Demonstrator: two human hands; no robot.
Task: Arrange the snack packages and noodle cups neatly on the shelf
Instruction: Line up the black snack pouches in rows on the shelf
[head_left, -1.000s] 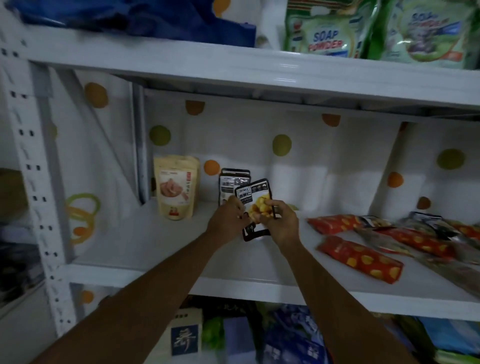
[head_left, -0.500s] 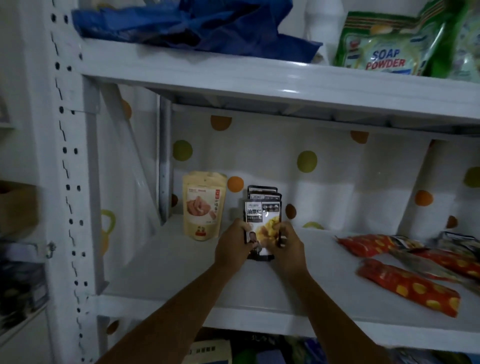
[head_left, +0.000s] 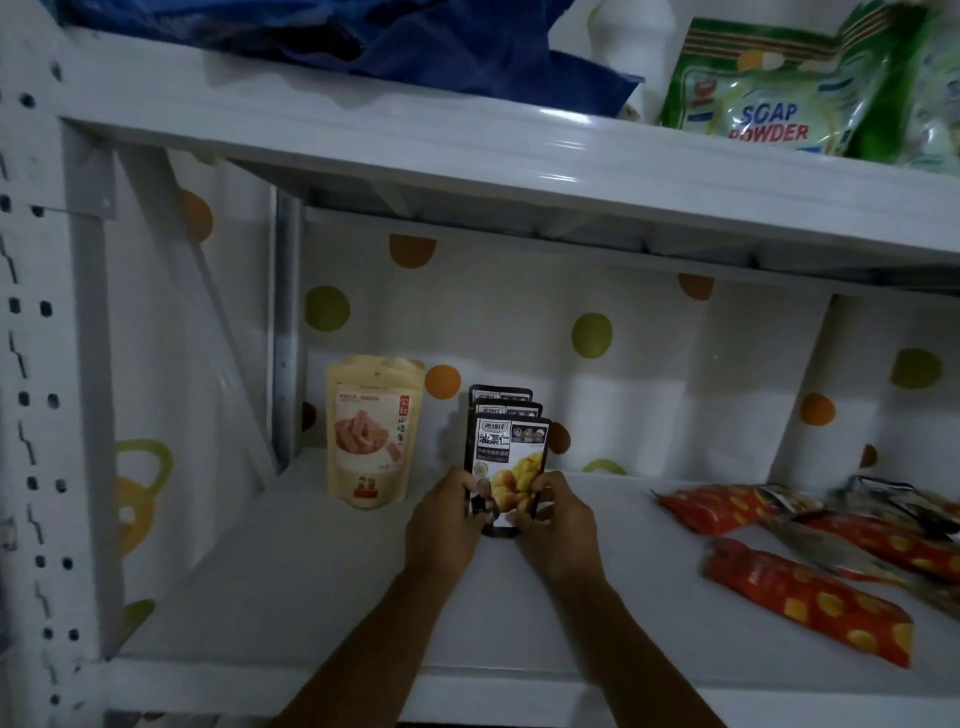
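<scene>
A black snack pouch (head_left: 509, 452) with yellow nuts printed on it stands upright on the white shelf (head_left: 291, 587), in front of two more black pouches (head_left: 501, 397) lined up behind it. My left hand (head_left: 444, 525) grips its lower left edge and my right hand (head_left: 558, 519) grips its lower right edge. To the left stands a beige snack pouch (head_left: 370, 431), apart from both hands. Several red snack packages (head_left: 810, 597) lie flat at the right of the shelf.
The upper shelf board (head_left: 467, 156) hangs overhead and carries a blue bag (head_left: 363, 41) and green soap powder bags (head_left: 769, 93). A perforated white upright (head_left: 36, 415) stands at the left. A dotted white sheet (head_left: 649, 374) lines the back.
The black pouch went from tilted in my hands to upright on the shelf in front of the other black pouches. Both hands slid down to its lower edges. The view shifted left.
</scene>
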